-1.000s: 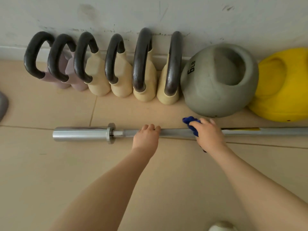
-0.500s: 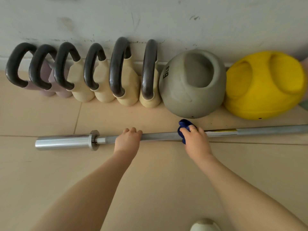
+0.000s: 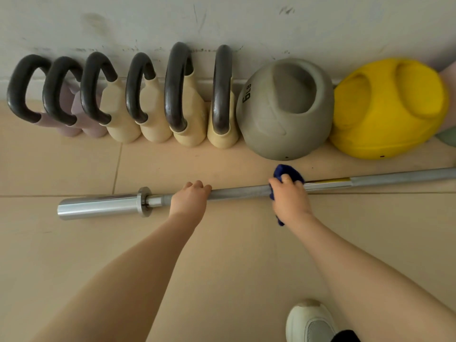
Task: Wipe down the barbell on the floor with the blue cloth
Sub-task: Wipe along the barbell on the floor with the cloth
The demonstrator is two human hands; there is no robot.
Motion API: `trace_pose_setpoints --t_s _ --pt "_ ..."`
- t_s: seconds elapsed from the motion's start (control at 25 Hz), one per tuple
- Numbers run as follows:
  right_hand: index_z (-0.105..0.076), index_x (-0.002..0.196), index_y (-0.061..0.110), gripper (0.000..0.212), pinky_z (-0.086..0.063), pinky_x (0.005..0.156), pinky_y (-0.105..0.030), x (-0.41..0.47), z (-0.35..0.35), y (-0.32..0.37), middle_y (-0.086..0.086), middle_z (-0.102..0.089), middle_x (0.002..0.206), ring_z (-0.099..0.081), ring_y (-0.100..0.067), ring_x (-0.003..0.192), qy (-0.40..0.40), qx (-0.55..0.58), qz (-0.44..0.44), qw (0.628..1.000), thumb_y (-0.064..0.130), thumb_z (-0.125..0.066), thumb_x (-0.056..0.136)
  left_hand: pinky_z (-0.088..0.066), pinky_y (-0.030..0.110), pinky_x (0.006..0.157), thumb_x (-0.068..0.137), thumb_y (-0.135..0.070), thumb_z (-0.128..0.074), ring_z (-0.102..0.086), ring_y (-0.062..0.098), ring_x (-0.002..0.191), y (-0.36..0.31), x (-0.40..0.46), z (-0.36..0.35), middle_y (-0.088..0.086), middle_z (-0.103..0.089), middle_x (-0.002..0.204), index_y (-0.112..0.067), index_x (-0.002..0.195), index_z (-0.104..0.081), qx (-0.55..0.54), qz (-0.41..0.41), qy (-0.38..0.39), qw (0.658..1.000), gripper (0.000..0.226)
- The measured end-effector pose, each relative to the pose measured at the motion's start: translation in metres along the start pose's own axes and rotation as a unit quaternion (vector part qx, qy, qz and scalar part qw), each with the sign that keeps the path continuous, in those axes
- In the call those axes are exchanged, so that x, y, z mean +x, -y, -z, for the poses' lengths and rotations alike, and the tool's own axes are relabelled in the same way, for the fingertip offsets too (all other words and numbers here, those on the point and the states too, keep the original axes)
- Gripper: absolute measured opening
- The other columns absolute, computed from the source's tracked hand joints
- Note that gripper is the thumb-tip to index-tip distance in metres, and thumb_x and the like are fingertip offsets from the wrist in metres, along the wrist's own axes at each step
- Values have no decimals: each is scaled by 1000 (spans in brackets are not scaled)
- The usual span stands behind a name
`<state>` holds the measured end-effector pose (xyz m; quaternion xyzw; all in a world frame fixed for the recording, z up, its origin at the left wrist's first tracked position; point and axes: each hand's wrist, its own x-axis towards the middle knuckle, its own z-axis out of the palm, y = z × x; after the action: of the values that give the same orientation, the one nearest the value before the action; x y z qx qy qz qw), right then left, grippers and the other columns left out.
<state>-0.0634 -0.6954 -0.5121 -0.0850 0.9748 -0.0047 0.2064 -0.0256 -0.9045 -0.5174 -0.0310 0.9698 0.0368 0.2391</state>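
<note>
Currently the barbell point(image 3: 237, 192) lies flat on the tiled floor point(image 3: 222, 255), parallel to the wall. Left hand point(image 3: 188, 202) is curled over the shaft just right of the collar point(image 3: 144, 201), gripping it. Right hand point(image 3: 290, 199) clasps the blue cloth point(image 3: 287, 172), wrapped around the shaft. Behind the bar: a grey kettlebell point(image 3: 283, 112) marked 6 LB, beside a yellow kettlebell point(image 3: 389, 109).
</note>
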Motion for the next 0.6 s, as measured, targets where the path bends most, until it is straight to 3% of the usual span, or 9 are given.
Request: trace_pose_setpoints --t_s 0.16,0.32,0.4,0.48,0.56,0.6 --pt "-48 124 17 42 -43 85 -40 -1 -15 56 -10 -47 125 -45 -33 109 21 48 158 986 8 -55 84 -46 35 74 86 10 -42 -50 28 109 14 -4 -3 9 -46 125 -13 133 -39 -34 -4 16 999 52" --pt "-49 122 13 33 -40 86 -40 -5 -19 78 -12 -48 126 -44 -35 109 -42 12 -39 998 7 -42 90 -41 39 97 86 7 -45 -44 29 124 58 -21 -15 7 -39 140 -12 143 -28 -28 -78 -17 996 62" --pt "-47 124 11 35 -40 86 -41 -17 -23 116 -14 -45 129 -44 -36 108 -42 35 11 998 6 -44 90 -38 43 104 76 5 -58 -50 33 119 82 -27 -25 15 -55 125 -4 130 -48 40 -63 -100 992 56" --pt "-47 125 12 38 -40 87 -41 -30 -33 146 -15 -44 131 -44 -36 107 -18 75 136 988 9 -48 88 -51 42 87 56 2 -78 -62 35 93 101 -31 -34 16 -64 96 -1 103 -63 67 -27 -132 989 49" --pt "-51 123 14 39 -43 83 -42 -31 -35 142 -15 -50 124 -48 -37 103 -20 70 200 977 10 -54 84 -54 37 69 54 3 -81 -60 33 92 111 -36 -39 14 -60 96 -2 98 -61 17 -3 -81 997 49" --pt "-55 119 15 38 -45 79 -42 -28 -37 131 -15 -55 117 -52 -37 99 -49 51 186 980 11 -59 81 -54 37 66 59 5 -79 -58 33 97 113 -38 -39 14 -58 101 -2 101 -59 -9 1 -65 998 48"
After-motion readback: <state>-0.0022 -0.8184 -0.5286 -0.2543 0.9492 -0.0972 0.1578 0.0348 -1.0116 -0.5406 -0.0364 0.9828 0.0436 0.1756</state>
